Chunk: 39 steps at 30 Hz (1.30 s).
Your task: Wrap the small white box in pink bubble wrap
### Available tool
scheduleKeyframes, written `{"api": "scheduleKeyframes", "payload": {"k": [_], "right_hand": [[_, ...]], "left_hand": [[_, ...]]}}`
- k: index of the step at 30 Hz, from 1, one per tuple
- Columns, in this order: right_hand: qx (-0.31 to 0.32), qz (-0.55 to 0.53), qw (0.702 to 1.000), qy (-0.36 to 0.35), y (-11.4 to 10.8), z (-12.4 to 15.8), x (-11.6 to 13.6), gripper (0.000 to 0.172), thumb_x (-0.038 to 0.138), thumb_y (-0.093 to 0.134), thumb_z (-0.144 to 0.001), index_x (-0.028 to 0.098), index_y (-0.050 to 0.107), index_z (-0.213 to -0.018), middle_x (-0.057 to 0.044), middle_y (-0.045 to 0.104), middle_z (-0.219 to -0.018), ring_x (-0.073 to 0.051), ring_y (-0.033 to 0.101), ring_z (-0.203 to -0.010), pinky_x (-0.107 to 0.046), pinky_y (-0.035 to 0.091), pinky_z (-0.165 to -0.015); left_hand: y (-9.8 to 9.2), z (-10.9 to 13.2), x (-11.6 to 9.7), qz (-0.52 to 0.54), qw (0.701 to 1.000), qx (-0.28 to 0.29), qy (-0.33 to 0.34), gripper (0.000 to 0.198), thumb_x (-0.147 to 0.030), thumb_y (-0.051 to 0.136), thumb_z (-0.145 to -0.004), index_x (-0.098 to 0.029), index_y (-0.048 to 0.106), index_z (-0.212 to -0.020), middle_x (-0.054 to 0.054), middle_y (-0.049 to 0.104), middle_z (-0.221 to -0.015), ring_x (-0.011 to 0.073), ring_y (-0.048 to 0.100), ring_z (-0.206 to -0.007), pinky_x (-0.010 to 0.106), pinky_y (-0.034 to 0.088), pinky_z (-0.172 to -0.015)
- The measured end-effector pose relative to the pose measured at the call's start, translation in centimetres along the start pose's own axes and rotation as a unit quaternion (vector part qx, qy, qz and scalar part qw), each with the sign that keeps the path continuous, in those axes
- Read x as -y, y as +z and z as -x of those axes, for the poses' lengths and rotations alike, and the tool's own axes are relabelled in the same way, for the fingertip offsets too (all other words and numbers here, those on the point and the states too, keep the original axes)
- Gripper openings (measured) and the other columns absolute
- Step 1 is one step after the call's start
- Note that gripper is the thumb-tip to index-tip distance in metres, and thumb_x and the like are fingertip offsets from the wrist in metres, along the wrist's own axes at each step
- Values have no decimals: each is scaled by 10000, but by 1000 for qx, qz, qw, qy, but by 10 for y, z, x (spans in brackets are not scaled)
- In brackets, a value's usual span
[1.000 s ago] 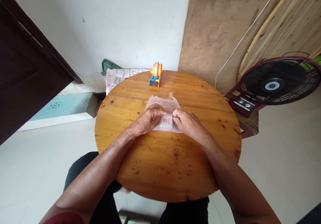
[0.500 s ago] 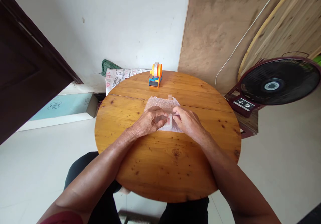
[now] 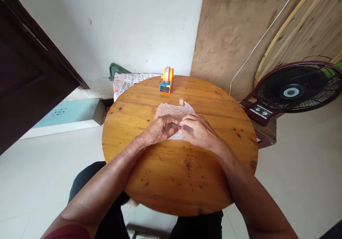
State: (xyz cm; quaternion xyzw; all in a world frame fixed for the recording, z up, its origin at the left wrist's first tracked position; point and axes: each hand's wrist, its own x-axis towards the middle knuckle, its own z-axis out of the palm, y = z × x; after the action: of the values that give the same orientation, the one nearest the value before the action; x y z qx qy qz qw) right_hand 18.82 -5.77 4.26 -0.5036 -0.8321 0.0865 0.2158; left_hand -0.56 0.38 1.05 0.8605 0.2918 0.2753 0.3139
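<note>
A sheet of bubble wrap (image 3: 171,110) lies flat on the round wooden table (image 3: 171,174). A short strip of clear tape (image 3: 181,102) sticks up at its far edge. Over the near half of the wrap, my left hand (image 3: 162,128) is closed, thumb and fingers pinched together. My right hand (image 3: 196,128) meets it from the other side, also pinching, so the fingertips almost touch. What lies between the fingers is small and mostly covered; a bit of red shows there.
An orange and blue tape dispenser (image 3: 167,80) with a roll stands near the table's far edge. To the right is a dark fan (image 3: 291,91) on a wooden stand. A printed sack (image 3: 125,82) leans at the wall behind the table, and a pale blue box (image 3: 66,114) is at left.
My right hand has moved slightly down and left, its fingers closing beside my left fingertips. The small clear piece with red marking seen before is now mostly covered. The bubble wrap stays in place.
</note>
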Motion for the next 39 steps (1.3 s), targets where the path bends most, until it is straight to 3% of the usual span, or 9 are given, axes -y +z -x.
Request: {"api": "scheduleKeyframes", "payload": {"k": [5,13,18,23,25,28,31,36,39], "right_hand": [[30,13,999,15,-1,0,0,117,259,688,-797,207,615,-872,-44,644,-993,-222,547,-995,-343,347,-892],[7,-1,1000,8,6,0,-2,102,221,713,-788,202,624,-834,-26,651,-930,-208,561,-970,-341,320,-900],[-2,-1,1000,-2,8,0,-5,134,220,735,-773,190,624,-841,-28,650,-930,-200,560,-930,-312,348,-842],[-7,4,1000,-10,8,0,-5,142,215,735,-769,177,619,-842,-40,647,-930,-198,562,-910,-293,361,-812],[-10,8,1000,-9,8,1,-5,141,222,732,-772,176,620,-843,-43,647,-924,-200,564,-909,-293,362,-813],[-15,2,1000,-9,8,2,-4,122,215,717,-778,176,622,-843,-38,650,-911,-190,568,-897,-281,368,-805],[-19,-7,1000,-8,9,2,-6,143,227,723,-769,181,624,-862,-33,655,-914,-186,572,-891,-274,373,-799],[-36,9,999,-15,13,1,-9,135,239,720,-765,185,626,-845,-34,661,-908,-196,575,-890,-289,376,-812],[-39,29,999,-22,16,0,-10,115,243,708,-766,187,624,-822,-34,657,-898,-197,572,-879,-289,376,-792]], "left_hand": [[-6,1,-5,87,995,11,-37,224,-323,617,-840,-181,679,-1002,51,690,-1009,179,643,-925,289,492,-831],[-31,3,3,94,960,-144,-220,428,-430,620,-736,-134,647,-1044,108,687,-1031,235,639,-961,346,485,-888],[-46,31,-7,-58,933,-95,-343,748,-598,672,-680,-158,547,-1272,127,658,-1101,246,644,-912,312,486,-739],[-44,45,-19,42,901,-30,-431,956,-543,746,-641,-58,373,-1376,41,649,-698,191,619,-601,251,420,-505],[-39,41,-21,78,888,-29,-452,911,-506,801,-592,-79,429,-1306,18,628,-649,181,611,-559,237,394,-463],[-33,32,-18,129,876,-19,-464,668,-492,829,-563,-127,551,-1048,14,617,-653,143,577,-485,214,310,-397],[-27,23,-18,163,876,-10,-454,518,-487,832,-565,-144,557,-839,6,599,-622,100,518,-420,203,256,-374],[-16,12,-19,176,872,-34,-455,469,-420,872,-502,-149,560,-723,-10,565,-525,91,472,-381,208,282,-375],[-11,4,-19,177,871,-52,-455,381,-367,845,-546,-158,548,-662,-22,535,-494,84,438,-371,213,297,-375]]}}
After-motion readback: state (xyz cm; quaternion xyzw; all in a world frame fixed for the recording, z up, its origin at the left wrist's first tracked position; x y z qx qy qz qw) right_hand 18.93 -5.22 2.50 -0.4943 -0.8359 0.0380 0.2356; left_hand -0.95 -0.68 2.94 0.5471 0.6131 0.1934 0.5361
